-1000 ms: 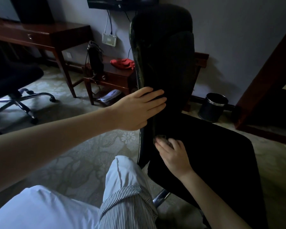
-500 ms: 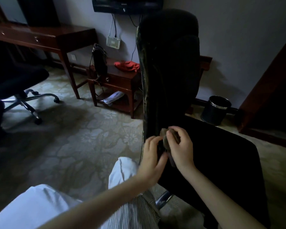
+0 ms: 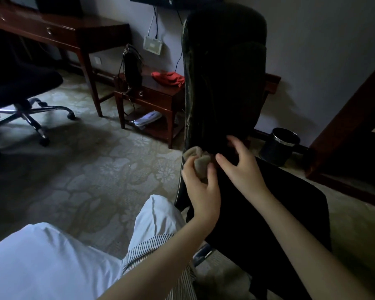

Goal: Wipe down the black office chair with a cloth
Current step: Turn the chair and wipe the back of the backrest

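The black office chair (image 3: 223, 83) stands in front of me, its tall backrest seen edge-on and its dark seat stretching right and toward me. A bunched beige cloth (image 3: 200, 162) sits at the foot of the backrest's left edge. My left hand (image 3: 200, 191) grips the cloth from below, fingers curled around it. My right hand (image 3: 240, 167) hovers just right of the cloth with fingers spread and loose, holding nothing, over the join of seat and backrest.
A wooden side table (image 3: 156, 98) with a red cloth (image 3: 168, 77) and a black bag (image 3: 132, 68) stands behind the chair. A desk (image 3: 59, 31) and second swivel chair (image 3: 24, 100) are at left. A black bin (image 3: 279, 146) sits by the wall at right. My knee (image 3: 154, 217) is near the chair.
The cloth passed from my right hand to my left hand. My left hand came down off the backrest to the cloth; my right hand let go and opened.
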`<control>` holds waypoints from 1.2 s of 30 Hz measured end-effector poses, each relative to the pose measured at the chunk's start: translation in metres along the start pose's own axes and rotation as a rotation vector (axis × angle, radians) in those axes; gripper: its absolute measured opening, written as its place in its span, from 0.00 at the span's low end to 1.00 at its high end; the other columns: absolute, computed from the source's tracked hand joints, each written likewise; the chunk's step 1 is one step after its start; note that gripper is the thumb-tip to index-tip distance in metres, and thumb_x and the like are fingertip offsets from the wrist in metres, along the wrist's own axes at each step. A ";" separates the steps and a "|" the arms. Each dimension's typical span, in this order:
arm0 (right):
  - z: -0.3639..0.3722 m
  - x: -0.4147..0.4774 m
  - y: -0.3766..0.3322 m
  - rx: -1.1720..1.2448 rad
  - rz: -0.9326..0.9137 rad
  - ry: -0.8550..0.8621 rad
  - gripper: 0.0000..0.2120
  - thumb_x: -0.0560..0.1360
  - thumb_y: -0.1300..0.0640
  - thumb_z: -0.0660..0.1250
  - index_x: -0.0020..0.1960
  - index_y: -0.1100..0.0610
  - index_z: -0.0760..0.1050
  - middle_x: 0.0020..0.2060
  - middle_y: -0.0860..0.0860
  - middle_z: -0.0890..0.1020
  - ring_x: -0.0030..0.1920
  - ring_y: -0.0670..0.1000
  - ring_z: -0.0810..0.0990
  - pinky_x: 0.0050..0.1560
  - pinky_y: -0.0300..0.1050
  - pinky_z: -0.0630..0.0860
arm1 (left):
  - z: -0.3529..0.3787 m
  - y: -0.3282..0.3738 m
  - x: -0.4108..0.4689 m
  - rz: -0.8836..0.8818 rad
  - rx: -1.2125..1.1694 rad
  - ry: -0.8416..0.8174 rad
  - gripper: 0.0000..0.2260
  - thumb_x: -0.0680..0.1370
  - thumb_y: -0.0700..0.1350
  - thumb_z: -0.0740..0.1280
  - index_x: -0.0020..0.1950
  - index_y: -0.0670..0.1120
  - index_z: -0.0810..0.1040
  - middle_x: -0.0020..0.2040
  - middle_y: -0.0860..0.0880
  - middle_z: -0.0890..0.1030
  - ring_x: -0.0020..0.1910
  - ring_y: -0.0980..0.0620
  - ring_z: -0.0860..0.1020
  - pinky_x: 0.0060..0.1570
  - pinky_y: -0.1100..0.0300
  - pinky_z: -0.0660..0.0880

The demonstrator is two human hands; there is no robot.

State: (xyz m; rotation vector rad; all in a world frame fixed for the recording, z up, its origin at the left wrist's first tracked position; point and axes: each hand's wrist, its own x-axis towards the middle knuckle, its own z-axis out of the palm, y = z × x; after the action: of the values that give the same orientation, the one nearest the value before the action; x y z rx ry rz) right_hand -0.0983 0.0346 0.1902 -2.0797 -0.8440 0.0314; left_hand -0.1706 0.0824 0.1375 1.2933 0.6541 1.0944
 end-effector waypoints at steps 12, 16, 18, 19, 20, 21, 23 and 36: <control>0.006 0.036 -0.023 -0.256 -0.171 0.024 0.25 0.77 0.55 0.65 0.70 0.59 0.61 0.65 0.55 0.69 0.60 0.56 0.74 0.47 0.35 0.64 | 0.011 -0.052 -0.001 0.124 0.424 0.048 0.27 0.75 0.57 0.56 0.73 0.51 0.65 0.57 0.45 0.72 0.54 0.47 0.75 0.46 0.59 0.72; 0.010 0.041 -0.026 -0.276 -0.155 0.055 0.25 0.75 0.56 0.66 0.69 0.59 0.62 0.63 0.55 0.70 0.58 0.57 0.75 0.47 0.38 0.67 | 0.006 -0.072 -0.008 -0.128 0.353 -0.003 0.28 0.73 0.55 0.57 0.74 0.52 0.63 0.61 0.47 0.70 0.58 0.50 0.73 0.49 0.62 0.66; 0.014 0.044 -0.028 -0.300 -0.162 0.068 0.26 0.75 0.57 0.65 0.70 0.60 0.61 0.62 0.56 0.71 0.56 0.59 0.76 0.47 0.42 0.69 | 0.003 -0.071 -0.004 -0.191 0.345 -0.027 0.25 0.77 0.48 0.61 0.74 0.53 0.63 0.61 0.49 0.69 0.55 0.56 0.71 0.49 0.64 0.64; 0.016 0.046 -0.028 -0.306 -0.159 0.073 0.26 0.75 0.57 0.65 0.70 0.60 0.61 0.62 0.57 0.71 0.56 0.59 0.76 0.48 0.44 0.71 | 0.001 -0.071 0.000 -0.225 0.340 -0.035 0.24 0.77 0.46 0.62 0.73 0.54 0.64 0.60 0.50 0.70 0.53 0.59 0.70 0.49 0.65 0.64; 0.017 0.048 -0.028 -0.300 -0.151 0.077 0.26 0.75 0.57 0.65 0.70 0.60 0.61 0.62 0.57 0.71 0.56 0.59 0.76 0.49 0.46 0.72 | 0.000 -0.070 0.004 -0.255 0.311 -0.035 0.22 0.77 0.44 0.62 0.72 0.54 0.66 0.59 0.51 0.71 0.52 0.60 0.69 0.49 0.65 0.64; 0.018 0.050 -0.028 -0.280 -0.134 0.080 0.26 0.74 0.57 0.66 0.69 0.59 0.62 0.61 0.56 0.71 0.56 0.59 0.76 0.50 0.46 0.72 | -0.001 -0.074 0.008 -0.300 0.265 -0.030 0.20 0.77 0.44 0.62 0.69 0.54 0.70 0.57 0.51 0.73 0.52 0.59 0.71 0.50 0.65 0.65; 0.018 0.056 -0.028 -0.215 -0.083 0.087 0.25 0.73 0.56 0.68 0.67 0.57 0.64 0.59 0.54 0.73 0.56 0.57 0.76 0.50 0.45 0.70 | -0.002 -0.082 0.013 -0.415 0.189 -0.013 0.13 0.72 0.50 0.60 0.54 0.55 0.77 0.50 0.47 0.78 0.49 0.50 0.78 0.52 0.55 0.73; 0.020 0.072 -0.022 -0.215 -0.080 0.086 0.24 0.72 0.55 0.69 0.65 0.55 0.65 0.50 0.50 0.76 0.44 0.47 0.74 0.46 0.40 0.66 | 0.008 -0.109 0.030 -0.762 -0.125 0.153 0.10 0.76 0.31 0.55 0.43 0.43 0.72 0.36 0.41 0.73 0.34 0.45 0.72 0.31 0.58 0.70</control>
State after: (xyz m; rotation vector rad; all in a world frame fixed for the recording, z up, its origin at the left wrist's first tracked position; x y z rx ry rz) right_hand -0.0613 0.0994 0.2139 -2.2266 -0.9101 -0.1992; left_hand -0.1228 0.1148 0.0403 0.7413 1.0621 0.5874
